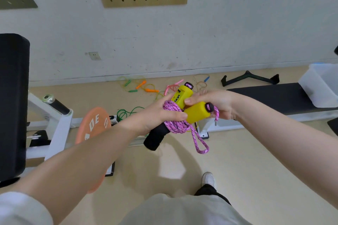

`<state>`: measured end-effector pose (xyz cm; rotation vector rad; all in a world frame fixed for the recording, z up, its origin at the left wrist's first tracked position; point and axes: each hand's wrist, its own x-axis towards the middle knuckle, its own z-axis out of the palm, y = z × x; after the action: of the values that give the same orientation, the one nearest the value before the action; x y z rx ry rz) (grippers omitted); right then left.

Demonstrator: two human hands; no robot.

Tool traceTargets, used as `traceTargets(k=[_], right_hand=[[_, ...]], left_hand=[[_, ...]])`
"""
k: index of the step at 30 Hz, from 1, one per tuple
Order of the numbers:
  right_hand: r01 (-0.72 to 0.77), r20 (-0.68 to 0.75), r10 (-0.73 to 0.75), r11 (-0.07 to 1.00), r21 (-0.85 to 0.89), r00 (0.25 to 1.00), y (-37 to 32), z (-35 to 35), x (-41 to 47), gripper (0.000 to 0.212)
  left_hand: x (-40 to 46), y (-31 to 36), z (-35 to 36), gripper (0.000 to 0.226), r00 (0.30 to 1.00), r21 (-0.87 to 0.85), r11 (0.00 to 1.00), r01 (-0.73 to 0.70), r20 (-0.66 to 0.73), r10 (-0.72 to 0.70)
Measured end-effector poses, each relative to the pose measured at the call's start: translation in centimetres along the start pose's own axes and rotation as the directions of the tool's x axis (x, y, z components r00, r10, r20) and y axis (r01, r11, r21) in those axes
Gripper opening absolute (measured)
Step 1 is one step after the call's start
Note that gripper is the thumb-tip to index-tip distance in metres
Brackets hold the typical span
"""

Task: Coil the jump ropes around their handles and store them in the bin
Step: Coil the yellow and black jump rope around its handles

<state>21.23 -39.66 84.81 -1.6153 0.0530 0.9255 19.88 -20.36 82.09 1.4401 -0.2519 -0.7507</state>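
I hold one jump rope with yellow-and-black handles point(184, 95) in front of me. Its pink braided rope point(176, 124) is wound in several turns around the handles, and a loop point(200, 144) hangs down below. My left hand point(157, 115) grips the wound rope and the black handle grip point(155, 138). My right hand point(215, 105) holds the yellow handle ends point(196, 113) from the right, thumb on top. More jump ropes lie on the floor by the wall: orange point(146, 86), green point(126, 112), pink point(172, 86). The translucent white bin point(321, 86) sits on a bench at the right.
A black bench pad point(274, 97) runs under the bin. An orange weight plate point(93, 129) leans on a white machine frame point(60, 124) at the left, beside a tall black pad point(12, 106). A black cable-handle point(250, 78) lies by the wall. My shoe point(208, 179) is on the tan floor.
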Motion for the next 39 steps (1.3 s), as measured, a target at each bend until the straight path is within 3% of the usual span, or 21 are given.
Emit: traceTargets(k=[2,3,6,8,11,14,16,19,23,25,26,29,31,34,36,39], right_hand=[[0.084,-0.084,-0.070,0.980,0.180,0.994,-0.2,0.0,-0.3,0.044],[0.134,-0.134,-0.101,0.956,0.261,0.986,0.1,-0.1,-0.2,0.050],[0.246,-0.291,-0.150,0.912,0.329,0.945,1.0,0.8,-0.1,0.052],[0.267,-0.323,-0.157,0.905,0.332,0.933,1.5,1.7,-0.5,0.038],[0.277,-0.342,-0.222,0.953,0.120,0.913,1.6,2.5,-1.3,0.023],[0.183,-0.356,-0.299,0.928,-0.324,0.885,1.6,2.7,-1.0,0.020],[0.188,-0.272,-0.393,0.807,-0.559,0.879,1.4,3.0,-0.7,0.017],[0.281,-0.088,-0.544,0.557,-0.782,0.834,1.6,3.4,0.0,0.025],[0.387,0.088,-0.641,0.342,-0.856,0.762,2.5,2.7,0.5,0.038],[0.364,0.111,-0.718,0.209,-0.908,0.688,3.0,2.1,0.9,0.034],[0.315,0.094,-0.722,0.177,-0.933,0.685,3.1,1.9,1.0,0.032],[0.055,-0.071,-0.577,0.198,-0.979,0.813,2.6,1.8,0.9,0.034],[-0.004,-0.114,-0.513,0.210,-0.978,0.850,1.5,2.4,1.0,0.031],[0.117,-0.032,-0.627,0.195,-0.974,0.778,0.5,3.4,1.4,0.024],[0.197,-0.012,-0.654,0.245,-0.949,0.757,0.2,3.7,1.3,0.019],[0.359,-0.032,-0.575,0.552,-0.753,0.817,-0.5,3.3,0.6,0.010]], left_hand=[[0.6,-0.1,-0.1,0.079,0.997,-0.098,0.995,-0.013,-0.074,0.005],[0.8,-0.1,-0.1,0.070,0.994,-0.166,0.986,-0.026,-0.112,0.007],[1.0,0.2,0.2,0.030,0.985,-0.317,0.946,-0.072,-0.173,0.017],[1.1,0.1,0.2,0.025,0.971,-0.340,0.936,-0.096,-0.237,0.013],[1.5,-0.3,-0.5,0.034,0.928,-0.291,0.952,-0.094,-0.372,-0.022],[1.6,-0.8,-1.1,0.042,0.866,-0.184,0.982,-0.038,-0.497,-0.059],[1.6,-1.2,-1.2,0.054,0.854,-0.169,0.986,-0.018,-0.515,-0.073],[1.5,-1.7,-1.2,0.077,0.884,-0.274,0.961,-0.040,-0.458,-0.094],[1.2,-1.6,-1.2,0.050,0.930,-0.398,0.916,-0.050,-0.354,-0.103],[0.8,-1.5,-1.2,0.037,0.934,-0.446,0.895,-0.023,-0.329,-0.140],[0.8,-1.5,-1.4,0.031,0.930,-0.455,0.890,-0.011,-0.333,-0.158],[0.6,-1.2,-1.6,0.019,0.919,-0.439,0.898,-0.013,-0.358,-0.162],[0.6,-1.3,-1.6,0.026,0.919,-0.364,0.931,-0.008,-0.369,-0.137],[0.7,-1.4,-1.6,0.058,0.938,-0.186,0.982,0.019,-0.336,-0.082],[0.6,-1.2,-1.6,0.066,0.953,-0.086,0.996,0.006,-0.300,-0.032],[0.0,-0.9,-1.7,0.062,0.977,-0.043,0.999,-0.022,-0.213,0.013]])
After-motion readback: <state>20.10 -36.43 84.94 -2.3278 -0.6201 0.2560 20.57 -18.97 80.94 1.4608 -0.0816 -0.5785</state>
